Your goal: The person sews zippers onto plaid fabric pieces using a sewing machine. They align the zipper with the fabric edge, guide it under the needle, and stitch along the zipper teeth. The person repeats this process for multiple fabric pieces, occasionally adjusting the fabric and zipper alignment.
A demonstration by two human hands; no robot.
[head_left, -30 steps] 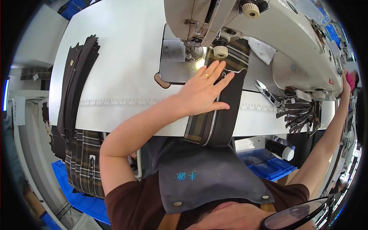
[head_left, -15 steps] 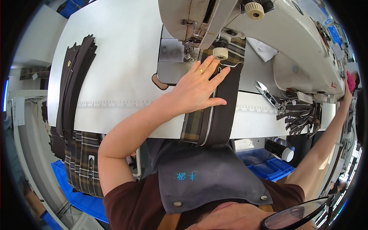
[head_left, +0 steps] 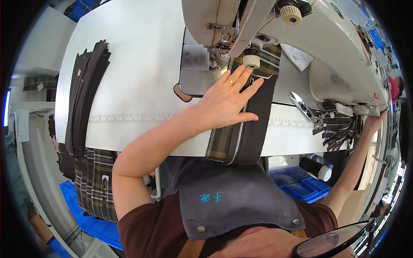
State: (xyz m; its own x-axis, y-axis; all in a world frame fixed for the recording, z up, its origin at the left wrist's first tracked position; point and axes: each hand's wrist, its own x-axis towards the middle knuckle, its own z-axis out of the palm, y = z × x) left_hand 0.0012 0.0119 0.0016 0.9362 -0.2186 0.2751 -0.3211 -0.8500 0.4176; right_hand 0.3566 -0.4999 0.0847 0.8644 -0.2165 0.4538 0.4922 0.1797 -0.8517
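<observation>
My left hand lies flat with fingers spread on a dark brown and plaid fabric panel. A metal zipper runs lengthwise along this panel, partly covered by the hand. The panel's far end passes beside the needle area of a white sewing machine, with the fingertips close to its cream knob. At the far right, my right hand reaches to the end of the machine. Its fingers are mostly hidden there.
Dark fabric strips lie stacked on the table's left, above hanging plaid pieces. Thread snips rest near a bundle of dark zipper or fabric ends. A blue bin and a black bottle sit below the table edge.
My right hand has come lower and nearer along the machine's right end. The left hand stays flat on the panel, and the whole view has shifted slightly.
</observation>
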